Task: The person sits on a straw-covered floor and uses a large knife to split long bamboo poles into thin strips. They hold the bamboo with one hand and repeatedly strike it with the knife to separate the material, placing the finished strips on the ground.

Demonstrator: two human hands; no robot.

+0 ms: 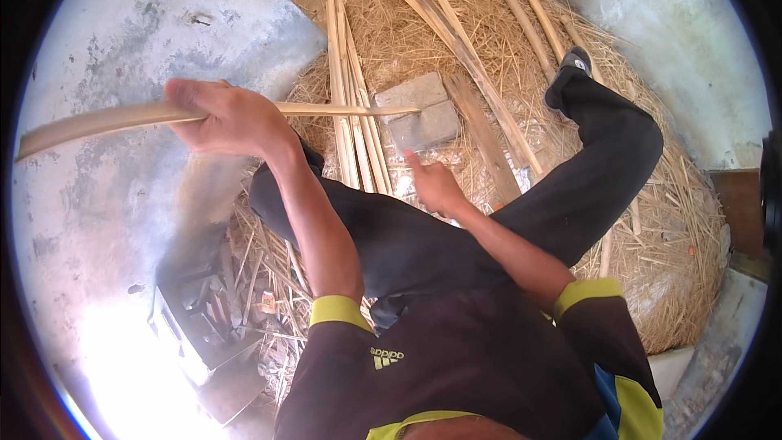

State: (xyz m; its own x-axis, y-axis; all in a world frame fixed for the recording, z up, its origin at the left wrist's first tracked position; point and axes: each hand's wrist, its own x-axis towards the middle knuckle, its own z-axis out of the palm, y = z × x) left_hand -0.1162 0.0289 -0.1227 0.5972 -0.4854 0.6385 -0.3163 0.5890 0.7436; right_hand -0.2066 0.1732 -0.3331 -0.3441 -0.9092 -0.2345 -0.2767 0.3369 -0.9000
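A long, pale bamboo strip (98, 124) runs from the left edge across to a grey block, and my left hand (232, 120) is closed around it. The strip's narrow right end lies over the grey block (419, 112), which has a line across its middle. Just below the block is my right hand (440, 189), its fingers curled and one digit pointing up toward the block. Whatever it may hold is hidden. Several split bamboo strips (352, 90) lie side by side left of the block, passing beneath the held strip.
Straw-like shavings (375, 24) cover the floor. Beyond the block lie bamboo slats (464, 45), a brown board (481, 134) and round poles (517, 12). My bent legs (603, 155) flank the work. An open box (191, 318) sits lower left; pale walls (163, 24) stand around.
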